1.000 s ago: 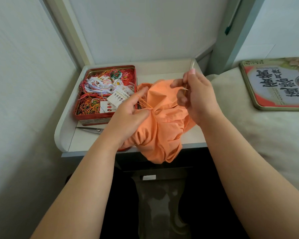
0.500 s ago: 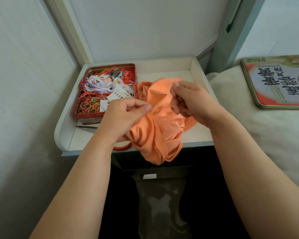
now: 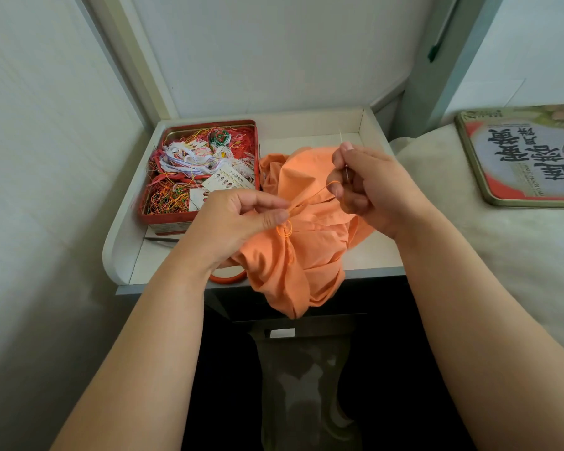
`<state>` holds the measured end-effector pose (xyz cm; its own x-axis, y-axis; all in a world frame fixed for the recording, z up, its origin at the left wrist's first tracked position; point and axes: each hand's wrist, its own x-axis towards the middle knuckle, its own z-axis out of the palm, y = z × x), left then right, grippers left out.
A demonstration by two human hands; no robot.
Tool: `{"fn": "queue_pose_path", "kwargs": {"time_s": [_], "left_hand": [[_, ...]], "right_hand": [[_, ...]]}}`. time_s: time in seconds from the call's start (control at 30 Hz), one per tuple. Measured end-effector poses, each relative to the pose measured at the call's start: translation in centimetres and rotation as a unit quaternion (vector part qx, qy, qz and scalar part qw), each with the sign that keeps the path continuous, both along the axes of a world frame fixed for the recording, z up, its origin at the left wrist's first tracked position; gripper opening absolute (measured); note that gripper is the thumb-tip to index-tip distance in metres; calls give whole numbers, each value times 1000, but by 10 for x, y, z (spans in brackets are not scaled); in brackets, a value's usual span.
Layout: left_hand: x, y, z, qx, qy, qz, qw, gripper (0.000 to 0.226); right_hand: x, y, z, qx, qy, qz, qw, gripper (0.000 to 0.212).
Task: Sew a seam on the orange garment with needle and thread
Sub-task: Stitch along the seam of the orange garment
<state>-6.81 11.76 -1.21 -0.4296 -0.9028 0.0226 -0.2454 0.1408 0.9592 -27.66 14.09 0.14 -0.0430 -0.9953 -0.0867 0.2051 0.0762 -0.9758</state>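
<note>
Red tin [image 3: 151,213] w/ tangled threads [image 3: 189,164], cards [image 3: 226,181].

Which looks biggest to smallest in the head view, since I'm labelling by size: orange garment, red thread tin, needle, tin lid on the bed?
1. orange garment
2. red thread tin, which looks similar in extent to the tin lid; the lid is cut off by the frame edge, so I won't rank them
3. needle, a thin sliver

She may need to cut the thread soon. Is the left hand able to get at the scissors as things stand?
Probably not straight away: the left hand pinches the garment at the seam, and the scissors lie mostly hidden beneath its wrist, beside the tin. It would have to let go first.
</note>
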Motion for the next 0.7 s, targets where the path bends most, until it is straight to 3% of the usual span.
{"fn": "queue_pose_path", "kwargs": {"time_s": [0.13,0.27,0.4,0.7], "left_hand": [[1,0,-1,24,-33,-26,999,19],[0,-1,-2,34,-65,-58,996,15],[-1,-2,-3,15,-118,-65,991,9],[-2,-5,-10,-18,-179,-69,981,7]], "right_hand": [[-3,-1,1,22,-109,18,994,32],[-6,-2,0,26,-163,25,986,31],[-4,-2,0,24,-166,26,985,32],[-3,-3,3,-57,-150,-85,983,33]]}}
